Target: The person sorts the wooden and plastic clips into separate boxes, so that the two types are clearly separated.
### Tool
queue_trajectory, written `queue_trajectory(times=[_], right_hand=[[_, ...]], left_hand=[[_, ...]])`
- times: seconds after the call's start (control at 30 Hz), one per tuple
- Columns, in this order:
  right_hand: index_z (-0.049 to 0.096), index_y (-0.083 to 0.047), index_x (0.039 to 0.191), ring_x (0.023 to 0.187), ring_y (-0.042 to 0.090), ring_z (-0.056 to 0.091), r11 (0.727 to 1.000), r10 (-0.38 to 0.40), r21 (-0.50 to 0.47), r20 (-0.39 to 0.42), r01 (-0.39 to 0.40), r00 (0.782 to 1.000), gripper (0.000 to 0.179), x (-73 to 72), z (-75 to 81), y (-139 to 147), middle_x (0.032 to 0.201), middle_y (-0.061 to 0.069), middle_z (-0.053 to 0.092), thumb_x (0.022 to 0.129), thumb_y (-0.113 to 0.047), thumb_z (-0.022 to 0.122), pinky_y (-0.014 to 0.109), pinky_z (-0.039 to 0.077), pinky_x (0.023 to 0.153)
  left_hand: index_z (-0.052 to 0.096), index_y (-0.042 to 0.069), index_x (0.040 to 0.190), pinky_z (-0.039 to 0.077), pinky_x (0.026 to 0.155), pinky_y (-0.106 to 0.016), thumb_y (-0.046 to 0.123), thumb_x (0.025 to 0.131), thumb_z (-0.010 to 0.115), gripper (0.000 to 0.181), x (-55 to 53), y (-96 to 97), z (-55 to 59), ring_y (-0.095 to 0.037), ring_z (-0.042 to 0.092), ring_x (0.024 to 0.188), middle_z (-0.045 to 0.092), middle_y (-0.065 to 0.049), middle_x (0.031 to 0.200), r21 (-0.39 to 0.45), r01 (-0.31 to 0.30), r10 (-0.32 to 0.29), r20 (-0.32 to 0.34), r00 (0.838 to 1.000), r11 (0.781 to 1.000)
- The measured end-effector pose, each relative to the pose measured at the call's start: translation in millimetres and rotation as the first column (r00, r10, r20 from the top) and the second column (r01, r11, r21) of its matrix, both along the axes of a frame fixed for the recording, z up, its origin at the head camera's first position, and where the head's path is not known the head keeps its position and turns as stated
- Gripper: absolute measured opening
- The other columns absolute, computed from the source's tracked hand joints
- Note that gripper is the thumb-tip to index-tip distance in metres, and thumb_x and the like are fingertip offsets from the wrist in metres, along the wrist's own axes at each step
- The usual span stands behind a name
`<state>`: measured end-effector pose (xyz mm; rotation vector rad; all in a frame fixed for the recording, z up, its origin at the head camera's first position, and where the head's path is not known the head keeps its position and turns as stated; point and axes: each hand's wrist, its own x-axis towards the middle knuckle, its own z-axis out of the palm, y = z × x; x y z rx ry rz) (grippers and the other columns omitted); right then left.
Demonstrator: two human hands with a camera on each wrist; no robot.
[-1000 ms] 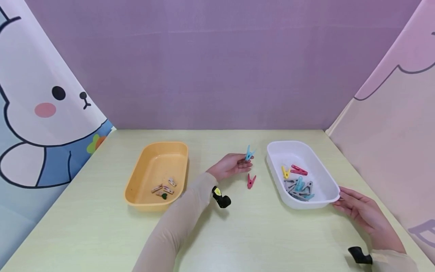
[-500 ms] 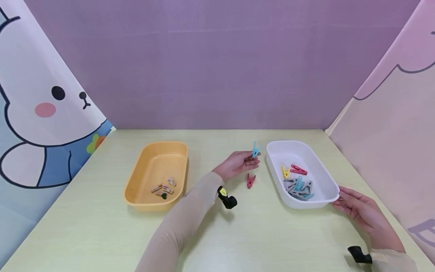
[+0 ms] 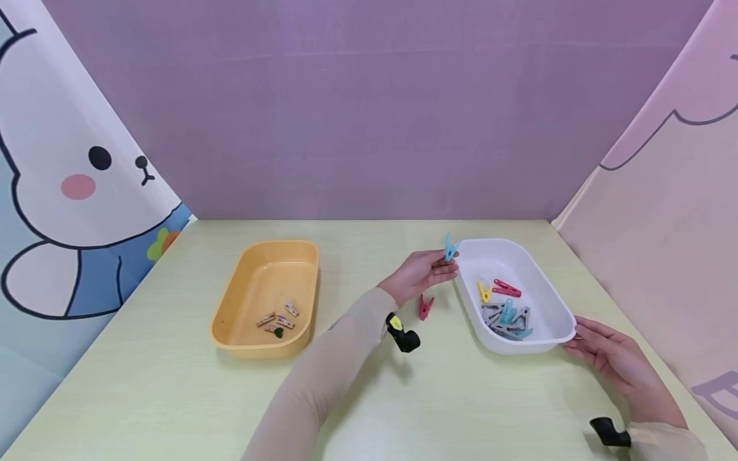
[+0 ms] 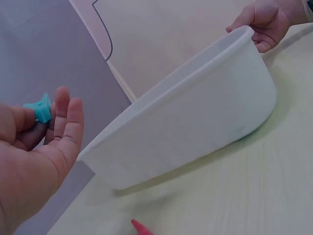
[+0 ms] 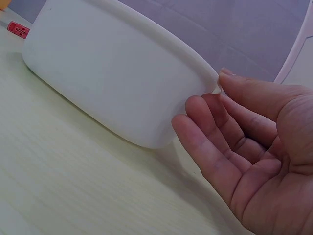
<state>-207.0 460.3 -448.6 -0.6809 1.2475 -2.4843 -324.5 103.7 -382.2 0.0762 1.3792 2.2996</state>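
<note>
Between thumb and fingertips my left hand [image 3: 423, 272] pinches a light blue clothespin [image 3: 450, 248], raised at the left rim of the white tub [image 3: 469, 307]. In the left wrist view the same clothespin [image 4: 41, 109] shows partly behind the thumb. My right hand [image 3: 614, 358] grips the tub's near right corner, thumb at the rim and fingers below it, as the right wrist view shows. Inside the tub lie a yellow clothespin [image 3: 484, 292], a red clothespin [image 3: 507, 288] and several grey and blue ones [image 3: 507, 317]. Another red clothespin [image 3: 425, 307] lies on the table below my left hand.
A yellow tub [image 3: 230, 301] stands on the left of the table [image 3: 450, 410], holding several small wooden clothespins [image 3: 282, 320], one with a dark green piece. A purple backdrop [image 3: 369, 115] rises behind the table, with printed panels at both sides.
My left hand has moved right and slightly away with the light blue clothespin, from above the loose red clothespin to the white tub's left rim. The right hand has stayed in place.
</note>
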Motion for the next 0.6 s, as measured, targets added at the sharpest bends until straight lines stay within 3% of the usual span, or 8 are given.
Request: queue_trajectory(times=[0.13,0.27,0.47,0.6], right_hand=[[0.064,0.006,0.126,0.103,0.032,0.069,1.000,-0.006,0.005,-0.002,0.006,1.000,0.047,-0.2,-0.8,0.1,0.118,0.021,0.068,0.102,0.015,0.025,0.038,0.054,0.089],[0.064,0.006,0.127,0.103,0.032,0.069,1.000,-0.003,0.000,-0.009,0.003,1.000,0.047,-0.2,-1.1,0.2,0.118,0.021,0.068,0.102,0.016,0.025,0.038,0.054,0.089],[0.064,0.006,0.126,0.103,0.032,0.069,1.000,0.004,-0.008,-0.012,-0.004,1.000,0.046,-0.4,-0.6,-0.4,0.118,0.021,0.068,0.103,0.015,0.025,0.038,0.054,0.090],[0.064,0.007,0.127,0.103,0.032,0.069,1.000,0.006,-0.012,-0.006,-0.006,1.000,0.046,-0.1,-0.6,-0.3,0.118,0.021,0.068,0.103,0.015,0.025,0.038,0.054,0.090]], left_hand=[[0.062,-0.009,0.123,0.053,0.096,-0.037,0.012,0.106,0.050,0.030,-0.3,8.8,4.7,-0.018,0.063,0.089,0.062,-0.023,0.115,0.013,-0.014,0.014,0.003,1.000,1.000],[0.062,-0.008,0.121,0.052,0.097,-0.037,0.012,0.106,0.048,0.029,1.0,17.8,10.5,-0.019,0.063,0.091,0.050,-0.032,0.136,0.028,-0.026,0.026,-0.004,1.000,0.999],[0.063,-0.006,0.119,0.053,0.095,-0.036,0.014,0.106,0.049,0.029,1.9,32.2,17.0,-0.018,0.063,0.091,0.051,-0.030,0.135,0.034,-0.048,0.048,-0.018,0.999,0.998],[0.064,-0.007,0.117,0.054,0.094,-0.036,0.015,0.106,0.049,0.028,0.3,42.1,18.2,-0.018,0.064,0.090,0.060,-0.027,0.122,0.034,-0.068,0.068,-0.006,0.998,0.997]])
